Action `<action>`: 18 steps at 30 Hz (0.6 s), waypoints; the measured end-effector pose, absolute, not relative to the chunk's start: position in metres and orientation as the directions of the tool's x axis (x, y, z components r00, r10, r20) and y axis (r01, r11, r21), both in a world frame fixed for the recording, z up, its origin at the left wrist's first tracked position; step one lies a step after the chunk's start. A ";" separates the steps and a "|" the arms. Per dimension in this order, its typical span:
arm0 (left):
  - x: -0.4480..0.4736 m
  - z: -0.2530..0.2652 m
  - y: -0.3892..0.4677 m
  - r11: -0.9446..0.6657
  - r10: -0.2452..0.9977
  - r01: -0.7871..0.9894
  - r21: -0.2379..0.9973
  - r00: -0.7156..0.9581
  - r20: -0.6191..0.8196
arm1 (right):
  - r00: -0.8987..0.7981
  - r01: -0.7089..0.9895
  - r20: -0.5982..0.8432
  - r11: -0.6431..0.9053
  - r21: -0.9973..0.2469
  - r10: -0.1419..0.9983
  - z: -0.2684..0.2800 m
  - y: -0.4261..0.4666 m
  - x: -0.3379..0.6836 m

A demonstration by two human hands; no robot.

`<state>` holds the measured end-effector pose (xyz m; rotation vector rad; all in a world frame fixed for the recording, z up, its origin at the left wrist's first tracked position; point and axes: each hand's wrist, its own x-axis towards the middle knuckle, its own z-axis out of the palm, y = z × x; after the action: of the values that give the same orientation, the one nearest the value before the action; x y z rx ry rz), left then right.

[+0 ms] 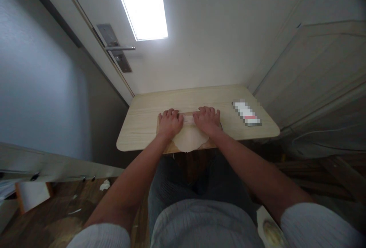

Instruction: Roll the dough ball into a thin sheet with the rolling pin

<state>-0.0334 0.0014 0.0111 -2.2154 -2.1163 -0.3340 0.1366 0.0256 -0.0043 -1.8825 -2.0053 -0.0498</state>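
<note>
A thin, rounded sheet of pale dough point(190, 139) lies on a wooden board point(172, 148) at the table's near edge, and its near end hangs over. Across the dough's far part runs a pale bar that looks like a rolling pin point(188, 119); only its middle shows. My left hand point(170, 122) covers the bar's left end, fingers curved forward over it and thumb turned inward. On the right end my right hand point(207, 119) rests in the same way, palm down. Both palms hide what lies beneath them.
The light wooden table point(143, 122) stands against a white door with a metal handle point(120, 48). A flat, pixelated rectangular object point(246, 113) lies on the table's right side. Below right, near my hip, is a pale container point(271, 231). Crumpled tissue point(105, 184) lies on the floor at left.
</note>
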 end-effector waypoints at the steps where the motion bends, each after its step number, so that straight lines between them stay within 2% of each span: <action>1: -0.033 0.011 -0.001 -0.061 0.979 0.993 0.103 0.039 0.200 | -0.027 0.968 0.306 0.102 -0.230 0.952 -0.005 0.023 0.137; 9: -0.036 0.003 -0.031 -0.111 0.964 0.992 0.068 0.091 0.251 | -0.075 0.976 0.359 0.142 -0.164 0.930 -0.010 -0.015 0.141; 18: -0.037 -0.007 -0.057 -0.126 0.973 0.989 0.080 0.107 0.203 | -0.120 0.975 0.347 0.176 -0.135 0.930 -0.020 -0.046 0.147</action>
<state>-0.0373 -0.0566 -0.0071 -2.2802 -2.0258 -0.3165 0.1465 -0.0457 -0.0199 -1.8059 -2.1091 -0.1769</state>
